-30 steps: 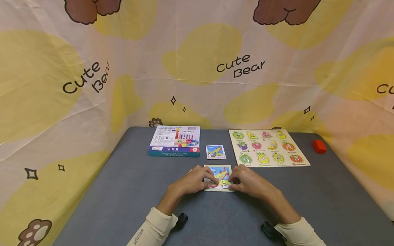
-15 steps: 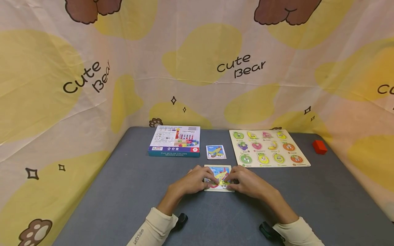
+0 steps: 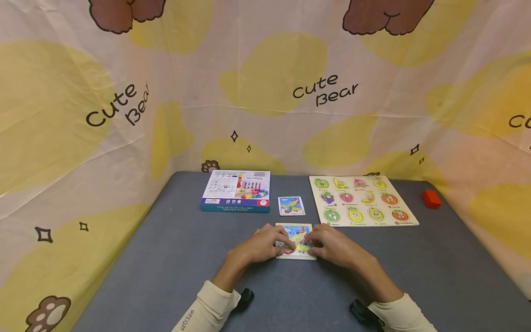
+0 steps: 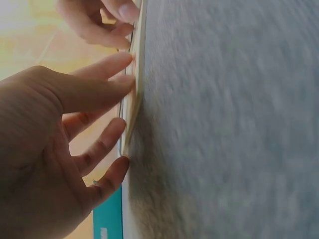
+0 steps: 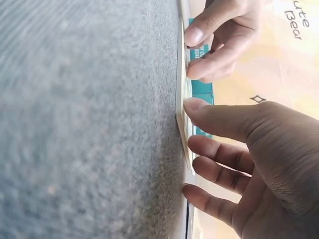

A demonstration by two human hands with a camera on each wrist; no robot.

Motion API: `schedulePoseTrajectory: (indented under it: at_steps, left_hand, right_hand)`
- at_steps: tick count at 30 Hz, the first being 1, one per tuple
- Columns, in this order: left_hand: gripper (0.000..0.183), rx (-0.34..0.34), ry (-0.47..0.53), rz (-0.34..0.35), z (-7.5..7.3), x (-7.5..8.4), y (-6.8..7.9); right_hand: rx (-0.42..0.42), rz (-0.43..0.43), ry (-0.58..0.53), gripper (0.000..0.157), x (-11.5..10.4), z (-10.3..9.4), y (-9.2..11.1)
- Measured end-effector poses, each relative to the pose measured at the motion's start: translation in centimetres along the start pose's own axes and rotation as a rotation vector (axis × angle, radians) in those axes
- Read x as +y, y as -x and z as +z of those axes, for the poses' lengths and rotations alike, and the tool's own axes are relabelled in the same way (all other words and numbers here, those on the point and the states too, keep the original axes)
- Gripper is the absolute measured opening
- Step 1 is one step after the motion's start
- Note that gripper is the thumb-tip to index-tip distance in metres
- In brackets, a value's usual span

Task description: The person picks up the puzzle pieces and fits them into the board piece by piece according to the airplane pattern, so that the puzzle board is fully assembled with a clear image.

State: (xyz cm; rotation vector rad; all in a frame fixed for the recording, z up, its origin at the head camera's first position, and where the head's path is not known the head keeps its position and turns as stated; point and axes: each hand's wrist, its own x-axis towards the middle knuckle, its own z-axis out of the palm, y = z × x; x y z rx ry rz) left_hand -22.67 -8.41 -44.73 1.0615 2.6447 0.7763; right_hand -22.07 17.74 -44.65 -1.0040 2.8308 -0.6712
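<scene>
A small jigsaw puzzle with a yellow aeroplane picture lies in a pale frame on the grey table in the head view. My left hand rests at its left side, index fingertip and thumb on the picture. From the right, my right hand presses its thumb and fingertips on the puzzle's lower right part. Both wrist views show the thumbs and fingers loosely bent, tips down on the thin board. Fingers hide parts of the picture. Just behind the puzzle lies a matching aeroplane card.
A flat toy box lies at the back left of the table. A fruit puzzle board is at the back right, with a red block beyond it. A patterned cloth hangs behind the table.
The lower right puzzle piece, out of line a second ago, now sits level with the picture. My right fingers moved left over it, then slightly back. The left hand stayed put.
</scene>
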Motion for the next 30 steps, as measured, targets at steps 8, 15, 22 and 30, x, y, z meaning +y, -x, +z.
schedulePoseTrajectory:
  at_steps: [8, 15, 22, 30]
  left_hand:
    - [0.062, -0.101, -0.118, -0.052, 0.5, 1.8, 0.0]
    - [0.067, -0.119, -0.157, -0.087, 0.9, 2.1, 0.2]
    - [0.053, -0.089, -0.169, -0.054, 0.7, 2.1, 0.2]
    - [0.042, -0.045, -0.099, -0.041, -0.2, 2.2, 0.6]
  right_hand:
    - [0.034, 0.075, -0.005, 0.019, 0.2, -0.1, 0.0]
    - [0.054, 0.086, -0.003, 0.017, 0.3, -0.1, 0.1]
    - [0.035, 0.102, 0.011, 0.022, 0.7, -0.3, 0.9]
    - [0.071, 0.144, 0.086, 0.019, 2.9, -2.2, 5.4]
